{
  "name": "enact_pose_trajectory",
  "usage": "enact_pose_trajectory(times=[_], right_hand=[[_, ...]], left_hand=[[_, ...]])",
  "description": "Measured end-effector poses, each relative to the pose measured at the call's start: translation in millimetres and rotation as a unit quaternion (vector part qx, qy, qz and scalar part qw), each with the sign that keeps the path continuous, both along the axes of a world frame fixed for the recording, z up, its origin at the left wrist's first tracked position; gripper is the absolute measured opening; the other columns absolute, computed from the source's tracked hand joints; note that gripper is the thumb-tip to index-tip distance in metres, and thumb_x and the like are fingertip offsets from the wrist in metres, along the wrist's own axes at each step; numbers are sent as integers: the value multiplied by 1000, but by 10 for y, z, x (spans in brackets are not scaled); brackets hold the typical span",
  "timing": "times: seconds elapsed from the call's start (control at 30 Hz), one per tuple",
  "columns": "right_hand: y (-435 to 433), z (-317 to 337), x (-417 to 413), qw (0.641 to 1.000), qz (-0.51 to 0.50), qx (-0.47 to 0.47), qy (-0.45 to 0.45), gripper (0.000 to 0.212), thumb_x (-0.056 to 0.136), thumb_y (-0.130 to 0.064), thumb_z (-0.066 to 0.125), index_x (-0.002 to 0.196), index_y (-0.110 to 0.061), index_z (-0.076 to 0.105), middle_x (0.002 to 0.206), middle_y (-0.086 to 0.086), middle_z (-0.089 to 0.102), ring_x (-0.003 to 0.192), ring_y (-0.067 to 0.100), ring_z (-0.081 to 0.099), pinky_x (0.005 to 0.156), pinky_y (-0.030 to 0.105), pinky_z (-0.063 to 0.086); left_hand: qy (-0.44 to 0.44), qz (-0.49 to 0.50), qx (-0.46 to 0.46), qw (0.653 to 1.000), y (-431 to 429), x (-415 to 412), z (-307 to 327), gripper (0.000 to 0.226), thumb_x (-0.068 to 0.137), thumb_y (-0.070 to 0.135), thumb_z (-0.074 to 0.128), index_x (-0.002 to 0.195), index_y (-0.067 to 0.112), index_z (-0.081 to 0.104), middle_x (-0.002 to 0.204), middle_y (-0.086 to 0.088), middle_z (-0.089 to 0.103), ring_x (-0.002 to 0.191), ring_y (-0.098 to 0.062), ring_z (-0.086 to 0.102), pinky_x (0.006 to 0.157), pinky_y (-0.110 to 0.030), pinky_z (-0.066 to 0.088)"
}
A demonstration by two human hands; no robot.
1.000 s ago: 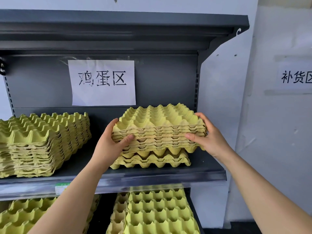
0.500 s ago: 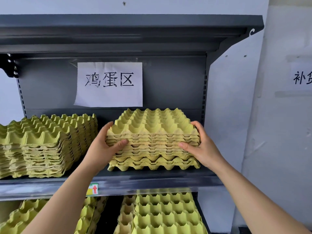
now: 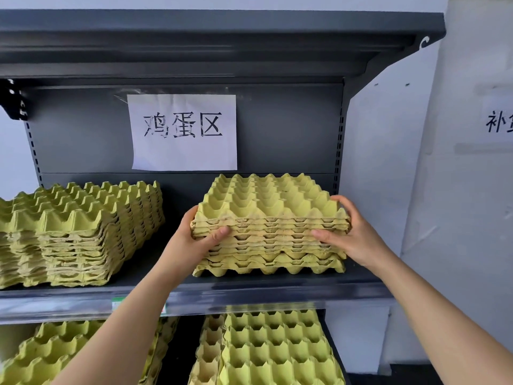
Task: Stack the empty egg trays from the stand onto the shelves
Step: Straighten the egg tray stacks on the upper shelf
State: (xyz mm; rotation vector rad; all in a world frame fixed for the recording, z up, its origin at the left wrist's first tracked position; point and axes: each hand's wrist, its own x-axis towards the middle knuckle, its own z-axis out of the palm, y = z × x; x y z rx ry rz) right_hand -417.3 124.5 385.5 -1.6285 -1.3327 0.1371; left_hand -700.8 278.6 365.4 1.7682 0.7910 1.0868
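Observation:
A stack of several yellow-green egg trays [image 3: 270, 218] sits at the right of the grey shelf [image 3: 249, 290], resting on the trays beneath it. My left hand [image 3: 194, 240] grips the stack's left front corner, thumb across the front edges. My right hand [image 3: 352, 234] grips its right side, fingers curled over the top rim and thumb on the front. A taller stack of egg trays [image 3: 77, 232] stands on the same shelf at the left.
A white paper sign [image 3: 184, 132] hangs on the shelf's back panel. More egg trays lie on the lower shelf at the left [image 3: 55, 354] and right [image 3: 274, 348]. A white wall [image 3: 458, 190] with another sign is on the right.
The held batch of trays has come down from above the lower trays onto them and now sits level. Both hands keep their grip on its sides.

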Motion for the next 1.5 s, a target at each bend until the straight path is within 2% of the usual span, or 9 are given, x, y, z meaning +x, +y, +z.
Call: enact_pose_trajectory(times=[0.2, 0.33, 0.43, 0.53, 0.7, 0.8, 1.03, 1.2, 1.5], right_hand=[[89, 442, -16, 996, -32, -56, -64, 84, 74, -67, 58, 144, -29, 33, 151, -5, 31, 136, 17, 33, 104, 34, 32], [453, 805, 47, 983, -20, -140, -119, 74, 86, -66, 42, 145, -23, 35, 152, -3, 33, 138, 18, 32, 112, 37, 28], [785, 974, 133, 961, -25, -209, -177, 63, 95, -57, 35, 143, -17, 38, 151, 1, 35, 136, 20, 34, 107, 34, 29], [1130, 1005, 215, 942, -27, -256, -216, 61, 98, -53, 32, 148, -19, 28, 156, 2, 24, 141, 21, 26, 110, 32, 24], [1608, 951, 370, 905, -39, -327, -269, 66, 95, -59, 30, 150, -24, 19, 158, 1, 14, 144, 19, 17, 117, 35, 16], [1724, 917, 440, 888, -34, -355, -289, 65, 94, -62, 29, 150, -31, 17, 158, -3, 13, 145, 18, 14, 117, 37, 14], [1815, 901, 521, 875, -38, -403, -264, 65, 90, -61, 38, 148, -43, 15, 159, -5, 12, 145, 20, 14, 115, 39, 18], [1772, 913, 462, 874, -41, -403, -268, 65, 90, -59, 39, 148, -43, 14, 159, -4, 12, 145, 21, 15, 113, 38, 19], [1192, 1179, -7, 892, -36, -339, -298, 66, 93, -60, 38, 148, -25, 28, 150, -1, 37, 135, 19, 37, 110, 32, 29]], left_hand=[[90, 72, 66, 991, 64, 46, 489, 99, 66, 76, 62, 146, 25, 36, 145, -2, 47, 120, -19, 54, 99, -37, 43], [177, 37, 105, 978, 345, 235, 894, 83, 76, 66, 62, 139, 14, 47, 139, -5, 53, 116, -21, 57, 92, -34, 45], [251, 3, 123, 960, 638, 354, 1034, 76, 71, 75, 58, 120, 16, 58, 126, -6, 60, 107, -16, 60, 82, -26, 47], [306, -18, 131, 943, 965, 510, 1071, 107, 55, 91, 54, 134, 19, 52, 139, 3, 53, 125, -14, 51, 105, -31, 39], [391, -66, 135, 908, 1291, 880, 1133, 74, 81, 70, 53, 145, 35, 39, 142, 8, 47, 125, -17, 50, 95, -24, 39], [404, -110, 127, 899, 1417, 1045, 1130, 66, 84, 68, 50, 142, 38, 41, 122, 20, 54, 111, -8, 54, 84, -19, 45], [435, -135, 121, 882, 1668, 1181, 1054, 101, 52, 92, 50, 141, 46, 39, 133, 15, 54, 107, -12, 62, 97, -33, 48], [440, -132, 115, 881, 1652, 1159, 1005, 84, 74, 79, 52, 146, 41, 34, 140, 11, 50, 117, -13, 55, 98, -28, 43], [367, -148, 116, 911, 1081, 787, 1144, 81, 76, 75, 47, 147, 37, 33, 151, 11, 37, 132, -15, 43, 97, -27, 36]])
